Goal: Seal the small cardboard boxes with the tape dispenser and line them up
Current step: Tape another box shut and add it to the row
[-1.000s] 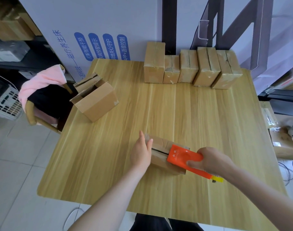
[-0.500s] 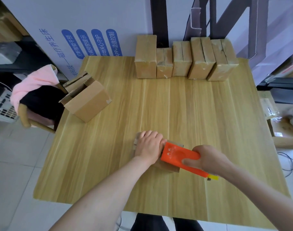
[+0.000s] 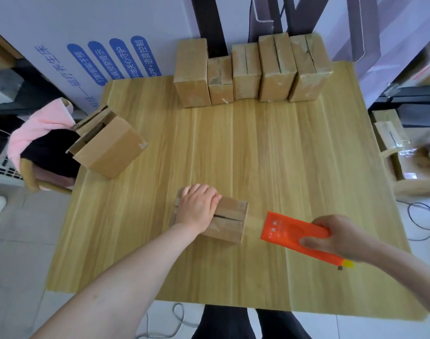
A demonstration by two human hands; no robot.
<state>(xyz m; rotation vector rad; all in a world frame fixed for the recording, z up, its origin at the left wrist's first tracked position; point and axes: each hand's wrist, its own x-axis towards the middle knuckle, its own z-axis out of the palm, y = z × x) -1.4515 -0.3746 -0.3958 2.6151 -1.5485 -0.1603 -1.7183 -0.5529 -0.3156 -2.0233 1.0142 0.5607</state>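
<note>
Near the front of the tabletop, the left grip lies on a small cardboard box, fingers bent over its far end, holding it. The right grip clasps the orange tape dispenser just beside the box, with a tape strip stretched between them.

Five boxes are lined up side by side along the table's far edge, centre to right. An open box is set at the left edge. Toward the near edge, approx. centre, a near box is held under the left hand. The tape dispenser is held just right of it by the right hand.
</note>
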